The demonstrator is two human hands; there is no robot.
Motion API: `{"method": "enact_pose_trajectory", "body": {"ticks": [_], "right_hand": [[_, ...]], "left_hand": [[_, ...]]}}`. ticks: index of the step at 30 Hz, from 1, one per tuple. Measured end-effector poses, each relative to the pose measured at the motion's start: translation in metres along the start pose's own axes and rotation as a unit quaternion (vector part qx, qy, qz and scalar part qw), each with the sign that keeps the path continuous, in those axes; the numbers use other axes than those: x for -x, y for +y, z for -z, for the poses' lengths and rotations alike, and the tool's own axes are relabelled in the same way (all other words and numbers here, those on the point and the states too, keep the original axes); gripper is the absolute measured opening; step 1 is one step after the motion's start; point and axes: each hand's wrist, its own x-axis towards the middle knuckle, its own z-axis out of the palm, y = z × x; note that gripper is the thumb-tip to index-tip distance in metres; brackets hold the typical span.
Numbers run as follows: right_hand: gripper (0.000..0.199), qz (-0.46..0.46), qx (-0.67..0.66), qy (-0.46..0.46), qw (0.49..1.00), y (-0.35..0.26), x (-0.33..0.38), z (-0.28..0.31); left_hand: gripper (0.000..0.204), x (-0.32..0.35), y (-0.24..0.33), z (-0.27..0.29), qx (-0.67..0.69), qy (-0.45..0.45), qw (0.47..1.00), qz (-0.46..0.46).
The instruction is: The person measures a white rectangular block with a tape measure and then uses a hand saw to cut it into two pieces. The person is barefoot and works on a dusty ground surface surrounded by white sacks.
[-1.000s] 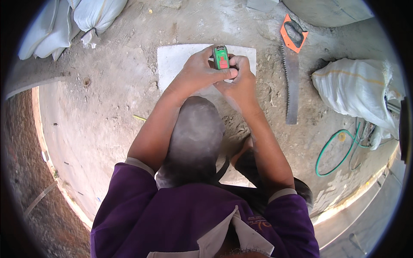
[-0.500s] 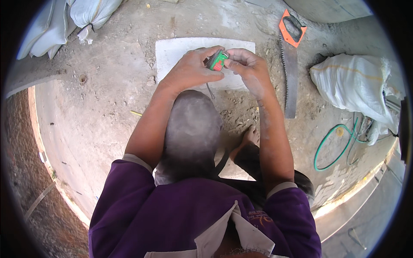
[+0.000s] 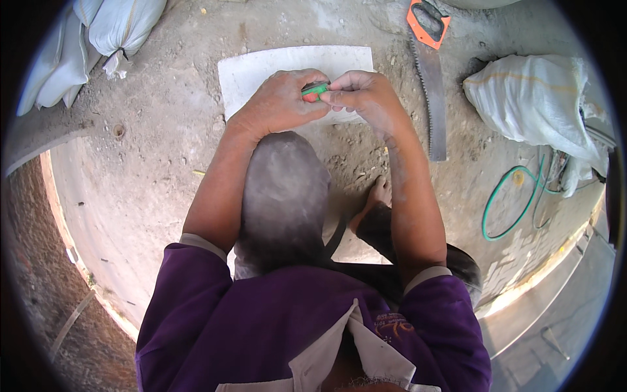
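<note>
A small green and red tape measure (image 3: 313, 92) is held up over a white flat board (image 3: 245, 68) on the ground. My left hand (image 3: 277, 98) wraps round its case, fingers curled over the far side. My right hand (image 3: 367, 95) is closed in a pinch at its right edge, thumb and forefinger pressed together. Whether any blade is drawn out between the fingers I cannot make out. Much of the case is hidden by my fingers. My dusty dark knee (image 3: 286, 189) rises just below my hands.
A handsaw (image 3: 431, 98) with an orange handle lies right of the board. Beyond it rest a white woven sack (image 3: 526, 98) and a coiled green hose (image 3: 486, 215). More sacks (image 3: 127, 26) stand at the far left. Grit and crumbs litter the concrete floor (image 3: 144, 170).
The tape measure has turned in my hands and shows less of its red part. Its dangling dark strap is now out of sight. The whole view has shifted slightly.
</note>
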Motion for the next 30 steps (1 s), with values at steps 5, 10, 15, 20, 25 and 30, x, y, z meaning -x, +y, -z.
{"method": "enact_pose_trajectory", "body": {"ticks": [5,10,15,20,25,30], "right_hand": [[0.017,-0.052,-0.070,-0.069,0.994,-0.002,0.001,-0.001],[0.012,-0.013,-0.198,-0.112,0.974,-0.003,-0.010,0.012],[0.011,0.040,-0.321,-0.099,0.941,-0.001,-0.030,0.067],[0.006,0.046,-0.264,-0.116,0.956,0.010,-0.046,0.079],[0.005,0.017,-0.285,-0.070,0.956,0.020,-0.052,0.068],[0.019,0.039,-0.212,-0.031,0.976,0.010,-0.058,0.058]], "left_hand": [[0.051,0.012,0.006,0.004,0.042,-0.024,0.999,-0.005],[0.050,0.023,-0.004,0.019,0.015,-0.029,0.995,0.097],[0.043,0.056,-0.045,0.058,-0.063,0.004,0.968,0.242],[0.042,0.088,-0.093,0.078,-0.091,0.069,0.976,0.183],[0.034,0.075,-0.077,0.101,-0.129,0.042,0.967,0.218],[0.034,0.063,-0.069,0.104,-0.178,0.046,0.957,0.226]]}}
